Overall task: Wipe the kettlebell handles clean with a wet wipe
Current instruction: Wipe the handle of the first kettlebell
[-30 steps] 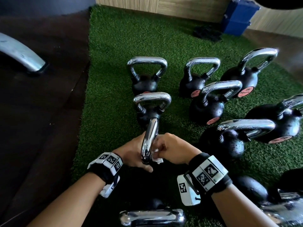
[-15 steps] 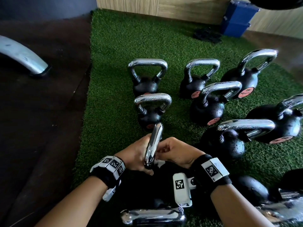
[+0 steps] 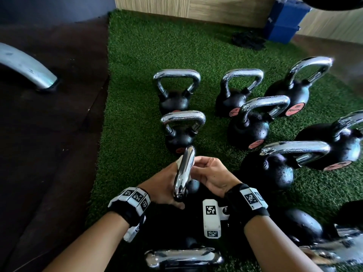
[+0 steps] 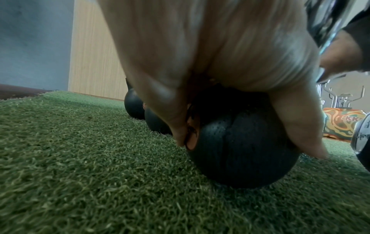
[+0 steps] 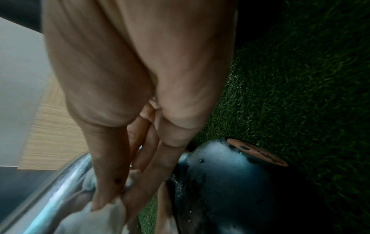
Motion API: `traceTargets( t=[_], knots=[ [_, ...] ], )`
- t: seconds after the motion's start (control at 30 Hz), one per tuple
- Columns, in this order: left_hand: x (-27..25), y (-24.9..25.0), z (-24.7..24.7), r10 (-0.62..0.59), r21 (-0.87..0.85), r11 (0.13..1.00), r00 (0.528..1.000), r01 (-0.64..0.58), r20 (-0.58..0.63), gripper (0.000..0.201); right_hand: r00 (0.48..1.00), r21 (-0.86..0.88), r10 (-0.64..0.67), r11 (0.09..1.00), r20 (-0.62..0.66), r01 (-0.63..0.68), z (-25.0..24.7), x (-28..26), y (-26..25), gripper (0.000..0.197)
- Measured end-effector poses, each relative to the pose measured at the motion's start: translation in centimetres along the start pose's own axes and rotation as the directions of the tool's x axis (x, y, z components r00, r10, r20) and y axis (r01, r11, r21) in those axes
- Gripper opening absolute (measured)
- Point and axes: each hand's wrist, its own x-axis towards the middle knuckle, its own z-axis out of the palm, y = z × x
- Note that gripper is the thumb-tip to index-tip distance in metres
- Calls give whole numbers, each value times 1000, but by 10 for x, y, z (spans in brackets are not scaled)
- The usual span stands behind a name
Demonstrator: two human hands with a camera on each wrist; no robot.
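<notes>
A black kettlebell (image 4: 240,142) stands on green turf (image 3: 137,95) right in front of me, its chrome handle (image 3: 183,173) seen edge-on. My left hand (image 3: 163,187) grips it from the left, thumb and fingers curled down over the ball in the left wrist view. From the right, my right hand (image 3: 210,173) pinches a white wet wipe (image 5: 112,213) against the chrome handle (image 5: 60,190). A strip of the wipe (image 3: 179,160) shows near the handle's far end. Most of the ball is hidden under my hands in the head view.
Several other chrome-handled kettlebells (image 3: 249,126) stand close on the turf ahead and to the right, one handle (image 3: 183,258) just below my wrists. A blue box (image 3: 284,20) sits by the back wall. Dark floor and a curved metal bar (image 3: 25,65) lie left.
My right hand has slid the wipe along the handle from its near end toward the far end. The left hand has kept its hold on the kettlebell.
</notes>
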Motion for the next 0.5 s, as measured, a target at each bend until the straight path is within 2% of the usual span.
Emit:
traceTargets(
  t=[0.1, 0.2, 0.33, 0.43, 0.5],
  knots=[
    [-1, 4, -1, 34, -43, 998, 999, -35, -25, 116, 998, 32, -25, 999, -49, 27, -1, 0, 6, 21],
    [1, 8, -3, 52, -39, 998, 999, -53, -17, 119, 993, 21, -68, 997, -91, 70, 0, 0, 7, 22],
    [0, 7, -3, 11, -73, 997, 999, -14, -39, 128, 948, -250, -216, 956, -235, 156, 7, 7, 4, 32],
    [2, 8, -3, 60, -8, 998, 998, -60, -33, 128, 881, -437, -344, 881, -325, 183, 6, 7, 6, 24],
    [1, 8, -3, 62, 6, 998, 998, -62, -23, 130, 844, -483, -394, 854, -363, 191, 6, 7, 7, 23]
  ],
)
